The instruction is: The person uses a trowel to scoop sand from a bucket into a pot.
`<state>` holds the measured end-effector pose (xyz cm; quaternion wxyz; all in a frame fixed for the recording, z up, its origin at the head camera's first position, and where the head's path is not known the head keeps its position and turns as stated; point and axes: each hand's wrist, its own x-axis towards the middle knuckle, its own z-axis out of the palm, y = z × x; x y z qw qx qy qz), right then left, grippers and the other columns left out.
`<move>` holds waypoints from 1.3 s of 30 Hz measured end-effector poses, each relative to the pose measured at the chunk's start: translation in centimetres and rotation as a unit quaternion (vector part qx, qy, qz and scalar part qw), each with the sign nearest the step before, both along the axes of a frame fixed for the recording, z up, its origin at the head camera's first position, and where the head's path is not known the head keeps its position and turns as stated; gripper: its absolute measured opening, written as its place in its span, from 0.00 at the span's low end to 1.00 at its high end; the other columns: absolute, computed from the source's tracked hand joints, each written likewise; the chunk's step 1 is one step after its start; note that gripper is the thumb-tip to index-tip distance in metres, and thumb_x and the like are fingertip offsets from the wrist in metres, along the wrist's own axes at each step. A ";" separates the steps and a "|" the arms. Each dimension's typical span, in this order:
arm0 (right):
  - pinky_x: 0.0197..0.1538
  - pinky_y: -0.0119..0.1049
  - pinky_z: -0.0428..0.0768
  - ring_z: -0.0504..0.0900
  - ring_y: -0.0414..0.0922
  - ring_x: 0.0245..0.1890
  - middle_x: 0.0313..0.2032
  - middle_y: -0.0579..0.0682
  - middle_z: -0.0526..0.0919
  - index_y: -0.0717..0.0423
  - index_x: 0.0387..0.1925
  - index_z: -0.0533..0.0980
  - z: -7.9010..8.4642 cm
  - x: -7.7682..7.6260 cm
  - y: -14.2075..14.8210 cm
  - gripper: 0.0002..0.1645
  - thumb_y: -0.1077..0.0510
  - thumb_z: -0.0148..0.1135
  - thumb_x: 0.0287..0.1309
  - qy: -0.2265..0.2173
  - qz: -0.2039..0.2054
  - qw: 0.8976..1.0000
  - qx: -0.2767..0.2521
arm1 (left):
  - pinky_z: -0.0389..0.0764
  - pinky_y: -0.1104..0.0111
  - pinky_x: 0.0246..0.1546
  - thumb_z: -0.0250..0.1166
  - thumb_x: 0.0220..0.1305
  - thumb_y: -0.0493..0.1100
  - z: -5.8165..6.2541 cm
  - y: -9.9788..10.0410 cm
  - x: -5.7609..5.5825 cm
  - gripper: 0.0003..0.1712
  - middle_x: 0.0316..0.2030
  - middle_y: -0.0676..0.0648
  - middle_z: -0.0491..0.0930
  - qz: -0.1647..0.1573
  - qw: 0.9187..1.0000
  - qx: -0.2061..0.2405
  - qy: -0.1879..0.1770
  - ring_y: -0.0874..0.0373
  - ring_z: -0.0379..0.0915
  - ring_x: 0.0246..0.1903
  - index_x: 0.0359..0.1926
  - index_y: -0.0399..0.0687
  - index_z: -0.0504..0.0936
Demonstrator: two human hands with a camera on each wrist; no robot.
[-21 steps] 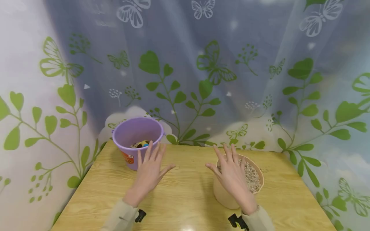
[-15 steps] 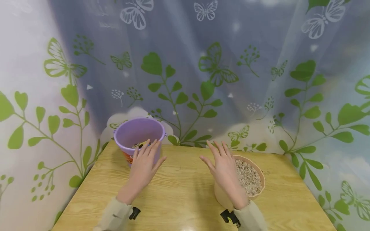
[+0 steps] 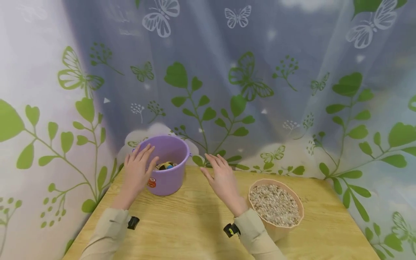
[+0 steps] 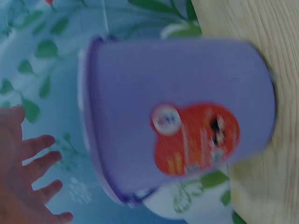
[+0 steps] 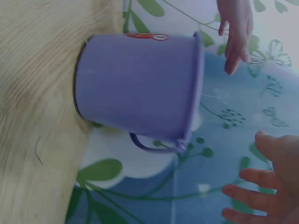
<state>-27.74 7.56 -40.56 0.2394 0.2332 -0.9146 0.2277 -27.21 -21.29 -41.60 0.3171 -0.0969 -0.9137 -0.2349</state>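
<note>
A purple bucket (image 3: 169, 182) with a red sticker (image 4: 196, 140) stands at the back left of the table. Small black, yellow and blue items (image 3: 166, 165) show inside it. My left hand (image 3: 136, 173), fingers spread, overlaps the bucket's near left rim in the head view; the left wrist view shows a gap between fingertips and rim. Held out in the air to the bucket's right is my right hand (image 3: 224, 180), its fingers extended and nothing in them. The right wrist view shows the bucket's handle (image 5: 152, 145) hanging down its side.
A peach-coloured tub (image 3: 276, 231) filled with small pale and brown pebbles (image 3: 276, 205) stands at the right, close by my right forearm. Behind the wooden table (image 3: 182, 224) hangs a curtain (image 3: 208, 72) printed with leaves and butterflies.
Both hands have moved left. The left went from in front of the bucket to its left side; the right left the tub and came toward the bucket. Bucket and tub stay in place.
</note>
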 end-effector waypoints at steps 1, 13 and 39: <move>0.67 0.57 0.70 0.71 0.59 0.68 0.64 0.55 0.77 0.55 0.69 0.71 -0.2 -0.4 -0.5 0.32 0.43 0.59 0.71 -0.004 0.005 1.000 0.001 | 0.49 0.32 0.68 0.57 0.76 0.50 -0.1 -0.6 -0.3 0.28 0.69 0.37 0.69 0.004 1.000 0.000 -0.003 0.34 0.53 0.73 0.69 0.39 0.72; 0.69 0.65 0.62 0.56 0.59 0.76 0.74 0.57 0.64 0.57 0.75 0.61 -2.3 -5.3 -6.0 0.42 0.34 0.49 0.73 -0.084 0.004 0.995 0.048 | 0.33 0.31 0.68 0.40 0.79 0.65 -1.7 -6.3 -4.3 0.41 0.76 0.38 0.56 0.035 0.991 -0.018 -0.130 0.35 0.37 0.77 0.77 0.41 0.57; 0.73 0.65 0.50 0.50 0.51 0.79 0.80 0.51 0.50 0.54 0.79 0.52 -3.5 -7.4 -7.8 0.43 0.32 0.34 0.76 -0.130 0.012 0.985 0.113 | 0.27 0.29 0.67 0.35 0.79 0.55 -2.3 -7.2 -4.6 0.35 0.78 0.40 0.50 0.023 0.981 -0.042 -0.187 0.36 0.36 0.78 0.78 0.41 0.53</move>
